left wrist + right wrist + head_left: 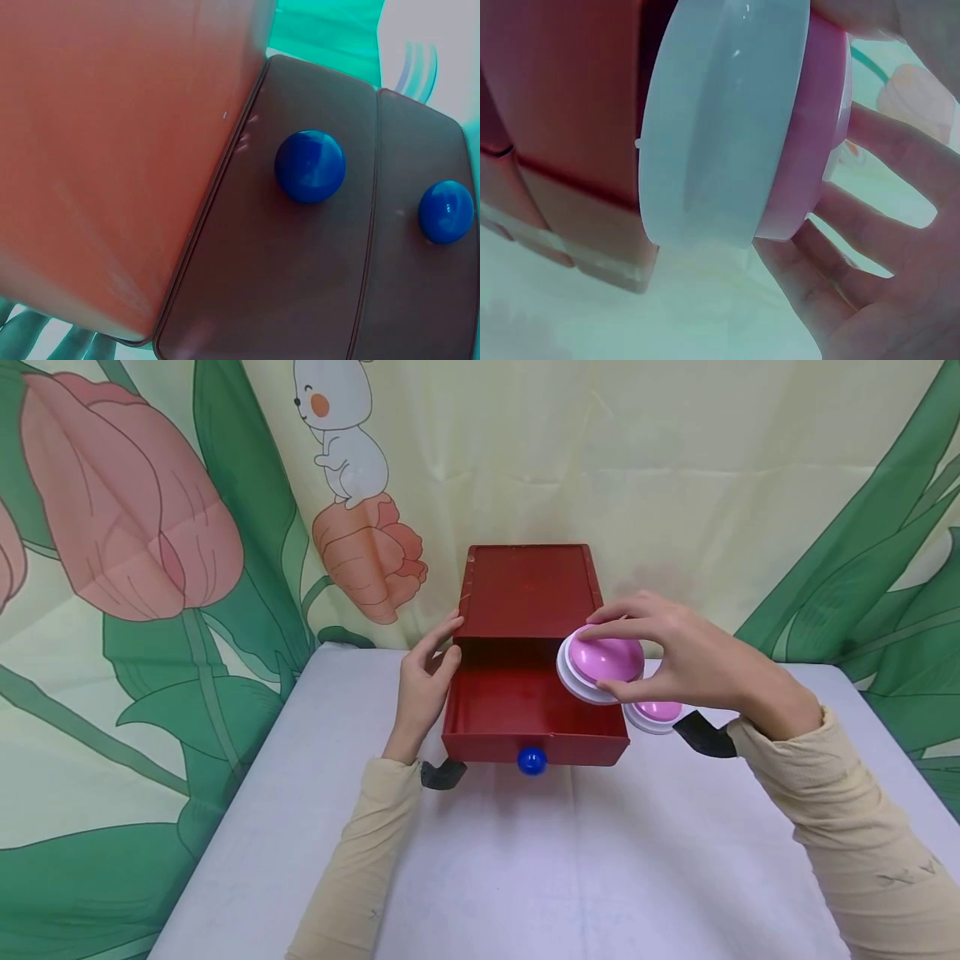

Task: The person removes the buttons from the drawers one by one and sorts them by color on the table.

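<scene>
A dark red drawer cabinet (pixel 532 589) stands on the table with its top drawer (pixel 536 743) pulled out, bare inside. That drawer has a blue round knob (pixel 532 761). Against the cabinet's left side rests my left hand (pixel 423 685), thumb and fingers extended. My right hand (pixel 675 652) grips a pink-and-white dome push button (pixel 607 658) above the drawer's right edge, tilted. In the right wrist view its white base (pixel 720 127) faces the red cabinet, with my fingers around the pink side. Another pink-and-white push button (pixel 658 711) lies on the table behind it, partly hidden.
Lower drawer fronts with blue knobs (pixel 310 166) show in the left wrist view. A white cloth (pixel 570 860) covers the table. Behind it hangs a printed curtain (pixel 675 468) with tulips and a rabbit. Black straps (pixel 705 735) sit at both wrists.
</scene>
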{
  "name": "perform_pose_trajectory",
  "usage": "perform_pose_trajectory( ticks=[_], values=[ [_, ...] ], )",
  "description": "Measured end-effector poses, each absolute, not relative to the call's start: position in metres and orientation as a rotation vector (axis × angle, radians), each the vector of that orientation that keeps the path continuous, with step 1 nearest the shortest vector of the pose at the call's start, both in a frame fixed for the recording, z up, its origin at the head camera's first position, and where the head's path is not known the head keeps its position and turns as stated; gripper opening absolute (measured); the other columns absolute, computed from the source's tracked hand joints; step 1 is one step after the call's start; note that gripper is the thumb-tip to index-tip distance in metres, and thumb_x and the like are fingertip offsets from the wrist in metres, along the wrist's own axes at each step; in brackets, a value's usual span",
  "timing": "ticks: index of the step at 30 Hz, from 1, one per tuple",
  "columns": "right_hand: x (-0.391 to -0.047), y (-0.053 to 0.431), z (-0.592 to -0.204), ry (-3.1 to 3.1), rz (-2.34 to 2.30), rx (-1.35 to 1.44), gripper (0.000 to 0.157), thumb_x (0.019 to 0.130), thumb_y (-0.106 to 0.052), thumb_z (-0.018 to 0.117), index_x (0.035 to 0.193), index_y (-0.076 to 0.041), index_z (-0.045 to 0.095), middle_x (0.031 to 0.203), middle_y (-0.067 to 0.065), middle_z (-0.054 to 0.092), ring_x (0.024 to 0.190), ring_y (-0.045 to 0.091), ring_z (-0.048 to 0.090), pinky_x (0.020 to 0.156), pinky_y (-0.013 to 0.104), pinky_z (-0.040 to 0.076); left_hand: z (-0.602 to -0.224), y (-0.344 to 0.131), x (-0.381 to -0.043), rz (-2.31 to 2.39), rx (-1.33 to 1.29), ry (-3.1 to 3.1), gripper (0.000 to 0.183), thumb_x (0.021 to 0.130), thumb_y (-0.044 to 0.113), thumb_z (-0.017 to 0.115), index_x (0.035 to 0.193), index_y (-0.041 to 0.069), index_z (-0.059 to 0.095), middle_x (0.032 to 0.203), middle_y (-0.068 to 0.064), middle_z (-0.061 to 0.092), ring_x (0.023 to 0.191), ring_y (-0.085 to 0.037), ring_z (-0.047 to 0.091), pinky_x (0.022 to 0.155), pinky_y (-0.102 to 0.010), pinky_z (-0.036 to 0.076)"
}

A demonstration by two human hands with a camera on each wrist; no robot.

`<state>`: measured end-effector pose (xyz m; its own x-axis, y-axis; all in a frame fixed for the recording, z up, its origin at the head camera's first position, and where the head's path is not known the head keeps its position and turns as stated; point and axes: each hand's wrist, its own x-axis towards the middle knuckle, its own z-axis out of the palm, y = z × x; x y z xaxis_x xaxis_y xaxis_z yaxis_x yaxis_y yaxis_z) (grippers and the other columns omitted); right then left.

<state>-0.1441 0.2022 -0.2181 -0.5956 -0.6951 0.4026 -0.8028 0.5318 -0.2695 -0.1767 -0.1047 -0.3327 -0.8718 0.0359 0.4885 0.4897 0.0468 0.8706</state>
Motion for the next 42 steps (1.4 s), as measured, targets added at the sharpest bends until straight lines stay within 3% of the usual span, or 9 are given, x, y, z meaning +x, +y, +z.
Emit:
perform_pose_trajectory(
  ticks=[5, 14, 20, 29, 42],
  values=[
    [-0.144, 0.21, -0.222, -2.56, 0.641, 1.205, 0.055, 0.068, -0.014, 0.09, 0.12, -0.013, 0.072, 0.124, 0.004, 0.063, 0.117, 0.021, 0.054, 0.082, 0.036, 0.056, -0.317, -0.102, -0.164, -1.89, -0.52, -2.012, 0.04, 0.099, 0.0, 0.052, 0.139, -0.007, 0.052, 0.15, -0.017, 0.048, 0.137, -0.026, 0.048, 0.108, -0.041, 0.045],
    [-0.143, 0.22, -0.227, -2.578, 0.674, 1.147, 0.059, 0.067, -0.007, 0.09, 0.122, -0.012, 0.071, 0.126, 0.002, 0.062, 0.118, 0.017, 0.053, 0.084, 0.008, 0.044, -0.318, -0.101, -0.164, -1.888, -0.52, -2.019, 0.04, 0.099, 0.0, 0.052, 0.139, -0.006, 0.052, 0.15, -0.016, 0.048, 0.138, -0.025, 0.047, 0.109, -0.039, 0.045],
    [-0.142, 0.227, -0.227, -2.579, 0.673, 1.12, 0.06, 0.065, -0.005, 0.09, 0.122, -0.011, 0.071, 0.126, 0.003, 0.062, 0.118, 0.016, 0.052, 0.083, 0.006, 0.043, -0.337, -0.105, -0.18, -1.877, -0.536, -1.989, 0.041, 0.1, 0.002, 0.053, 0.14, 0.0, 0.054, 0.151, -0.01, 0.049, 0.138, -0.022, 0.047, 0.109, -0.038, 0.045],
    [-0.14, 0.24, -0.233, -2.531, 0.668, 1.122, 0.067, 0.062, -0.002, 0.091, 0.125, -0.013, 0.069, 0.126, 0.001, 0.062, 0.116, -0.001, 0.047, 0.085, 0.004, 0.041, -0.342, -0.105, -0.183, -1.869, -0.571, -1.966, 0.039, 0.1, 0.009, 0.055, 0.139, 0.006, 0.057, 0.149, -0.001, 0.051, 0.136, -0.013, 0.048, 0.108, -0.039, 0.046],
    [-0.141, 0.254, -0.239, -2.512, 0.684, 1.088, 0.067, 0.06, -0.002, 0.092, 0.123, -0.012, 0.07, 0.123, 0.001, 0.063, 0.114, -0.005, 0.047, 0.082, 0.003, 0.042, -0.342, -0.106, -0.182, -1.869, -0.567, -1.972, 0.039, 0.101, 0.01, 0.055, 0.14, 0.006, 0.056, 0.15, -0.001, 0.051, 0.137, -0.014, 0.048, 0.108, -0.042, 0.046]
  ],
)
